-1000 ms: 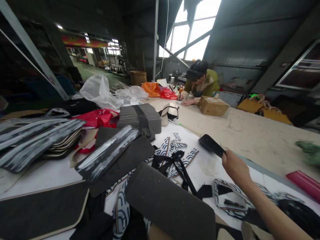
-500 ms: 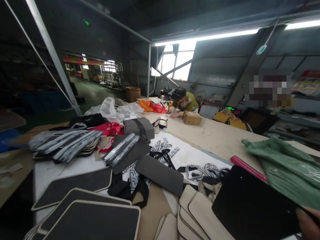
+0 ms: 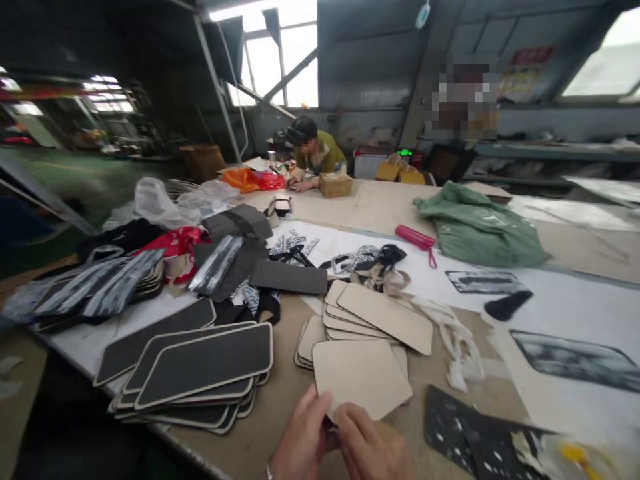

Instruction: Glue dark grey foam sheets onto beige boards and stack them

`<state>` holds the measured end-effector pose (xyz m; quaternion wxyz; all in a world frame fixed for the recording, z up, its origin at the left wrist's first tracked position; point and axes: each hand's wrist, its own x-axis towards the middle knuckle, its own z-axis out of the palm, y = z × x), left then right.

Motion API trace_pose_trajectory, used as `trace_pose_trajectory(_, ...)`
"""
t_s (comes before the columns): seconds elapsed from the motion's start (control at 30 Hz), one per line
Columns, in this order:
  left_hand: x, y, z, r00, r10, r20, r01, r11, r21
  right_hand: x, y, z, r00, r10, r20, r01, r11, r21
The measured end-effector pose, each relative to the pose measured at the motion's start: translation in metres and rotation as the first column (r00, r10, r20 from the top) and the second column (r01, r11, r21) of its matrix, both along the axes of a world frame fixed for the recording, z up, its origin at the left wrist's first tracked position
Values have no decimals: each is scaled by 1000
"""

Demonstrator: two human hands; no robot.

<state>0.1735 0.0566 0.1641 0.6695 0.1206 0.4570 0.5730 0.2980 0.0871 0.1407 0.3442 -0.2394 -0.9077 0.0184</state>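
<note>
Both hands are at the near edge of a beige panel [image 3: 361,377] with rounded corners. My left hand [image 3: 301,433] pinches its near left corner, thumb on top. My right hand [image 3: 373,443] grips the same edge close beside it, its fingers bent and partly blurred. Behind the held panel lies a fanned pile of beige panels [image 3: 385,313]. To the left of my hands rests a stack of dark grey panels [image 3: 207,363] with pale edging.
Patterned straps [image 3: 355,259], a pink pouch [image 3: 415,237] and a green plastic sack [image 3: 485,227] lie farther back. At right are paint-smeared dark sheets [image 3: 470,427] and a brush-like black object [image 3: 507,305]. A co-worker [image 3: 320,157] leans over the far table beside a cardboard box [image 3: 335,185].
The view has turned right and down. A hand at the right edge held up a black panel before; now both my hands hold a beige-faced panel at the lower middle.
</note>
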Motion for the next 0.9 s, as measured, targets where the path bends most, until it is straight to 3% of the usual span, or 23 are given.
trace_pose_trajectory(0.07, -14, -15, -7, 999, 32, -24, -33, 997, -69, 4, -7, -8, 998, -36, -56, 28, 990, -137)
trace_pose_trajectory(0.13, -30, -30, -16, 996, -7, -84, 0, 996, -84, 20, -6, -25, 966, -249, -62, 221, 931, -291)
trace_pose_trajectory(0.23, -54, -44, -36, 976, -126, -180, 107, 988, -110, 50, 1, -68, 785, -615, 77, 592, 707, -387)
trace_pose_trajectory(0.3, -69, -48, -54, 948, -193, -253, 159, 976, -149, 62, 5, -97, 713, -663, 230, 689, 599, -408)
trace_pose_trajectory(0.4, -86, -46, -88, 865, -253, -432, 174, 961, -215, 63, 7, -125, 635, -619, 463, 772, 498, -394)
trace_pose_trajectory(0.5, -95, -43, -114, 717, -387, -580, 202, 912, -358, 54, 9, -129, 499, -644, 579, 866, 382, -322)
trace_pose_trajectory(0.63, -105, -39, -124, 597, -605, -527, 304, 778, -550, 51, 9, -118, 435, -589, 681, 897, 214, -388)
trace_pose_trajectory(0.77, -126, -30, -127, 413, -662, -626, 357, 749, -558, 54, -15, -112, 401, -526, 750, 907, 114, -406)
trace_pose_trajectory(0.9, -140, -19, -141, 203, -659, -724, 403, 731, -551, 56, -43, -106, 342, -495, 799, 923, 15, -385)
